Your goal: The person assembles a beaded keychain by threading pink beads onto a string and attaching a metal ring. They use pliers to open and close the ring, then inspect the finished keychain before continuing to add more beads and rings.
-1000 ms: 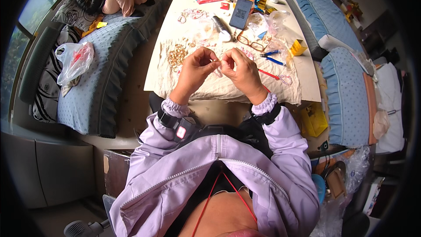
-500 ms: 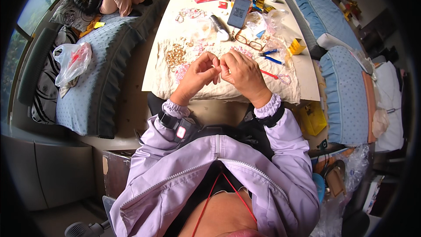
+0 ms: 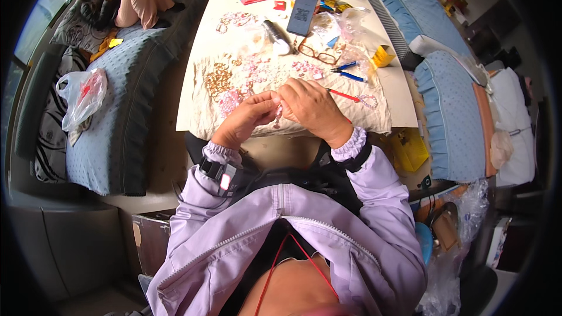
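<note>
Above the near edge of the cloth, my two hands meet in front of me. My left hand pinches a short strand of pink beads, which hangs between the hands. My right hand is closed against the same strand; its back hides most of its fingertips. Just right of it lie a slim red stick-like tool and a small loop of beads. Left of the hands are a heap of gold-coloured rings and a pile of pink beads.
Farther back lie blue-handled pliers, eyeglasses, a dark tube and a propped phone. A yellow box stands at the right. Another person reclines on the left sofa.
The whole view has shifted, so the table sits farther left. My hands have drawn closer together, the right one turned more back-up, and the pink bead strand now shows below the fingers.
</note>
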